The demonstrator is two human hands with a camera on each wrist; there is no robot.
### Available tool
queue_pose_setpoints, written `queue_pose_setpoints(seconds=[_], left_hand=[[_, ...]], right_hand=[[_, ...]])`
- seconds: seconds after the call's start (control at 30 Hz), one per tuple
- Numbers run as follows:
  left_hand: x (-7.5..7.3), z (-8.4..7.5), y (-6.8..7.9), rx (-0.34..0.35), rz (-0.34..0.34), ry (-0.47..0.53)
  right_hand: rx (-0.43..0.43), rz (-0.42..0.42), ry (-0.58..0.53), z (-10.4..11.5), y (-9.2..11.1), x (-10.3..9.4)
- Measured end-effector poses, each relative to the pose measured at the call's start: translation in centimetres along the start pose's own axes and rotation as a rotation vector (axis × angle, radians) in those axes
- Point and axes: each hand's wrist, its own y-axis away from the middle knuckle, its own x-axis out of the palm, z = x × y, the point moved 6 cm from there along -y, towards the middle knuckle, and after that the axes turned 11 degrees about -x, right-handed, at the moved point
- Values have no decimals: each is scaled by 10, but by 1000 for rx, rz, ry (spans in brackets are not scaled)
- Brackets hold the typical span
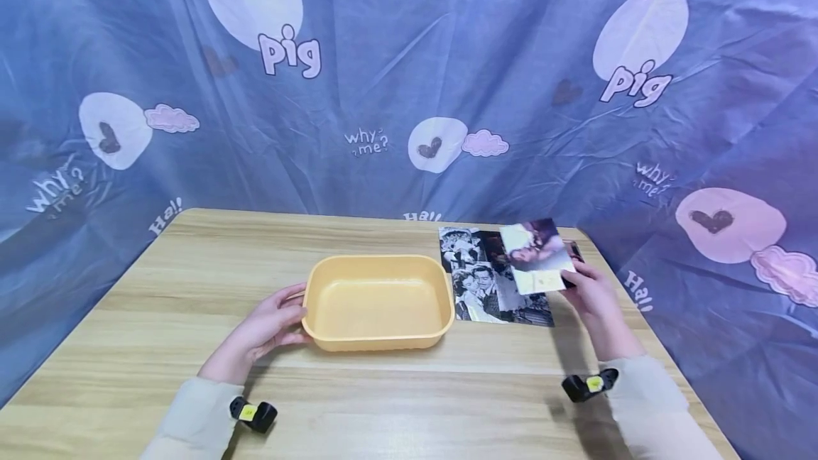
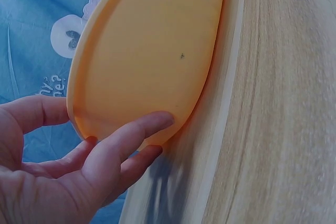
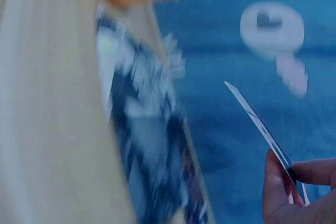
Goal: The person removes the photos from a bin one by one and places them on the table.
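My left hand (image 1: 271,325) grips the left end of a yellow plastic basin (image 1: 377,343). In the left wrist view the thumb (image 2: 152,121) reaches over the basin's rim while other fingers stay at its outer side. Nothing lies inside the basin. At the right, my right hand (image 1: 588,289) pinches a photo card (image 1: 537,254) by its lower right corner. The right wrist view catches that card (image 3: 262,127) nearly edge-on, raised above the table between thumb and fingers. Beneath and left of it, black-and-white pictures (image 1: 479,289) lie flat on the table, partly hidden by the card.
A wood-grain table (image 1: 396,410) carries everything. Blue printed fabric (image 1: 383,91) hangs behind the table and along its right side. Another dark picture (image 1: 573,250) shows partly behind the right hand, near the right edge. Each wrist wears a black camera.
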Motion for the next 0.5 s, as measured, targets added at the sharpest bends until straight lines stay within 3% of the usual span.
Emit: queue_pose_setpoints(seconds=[0.13,0.23,0.5], left_hand=[[1,-1,0,-1,9,1],[0,-1,-1,-3,10,-1],[1,-2,0,-5,3,1]], right_hand=[[73,-122,20,-14,2,-44],[127,-188,-4,-25,3,-66],[169,-167,3,-44,-1,-84]])
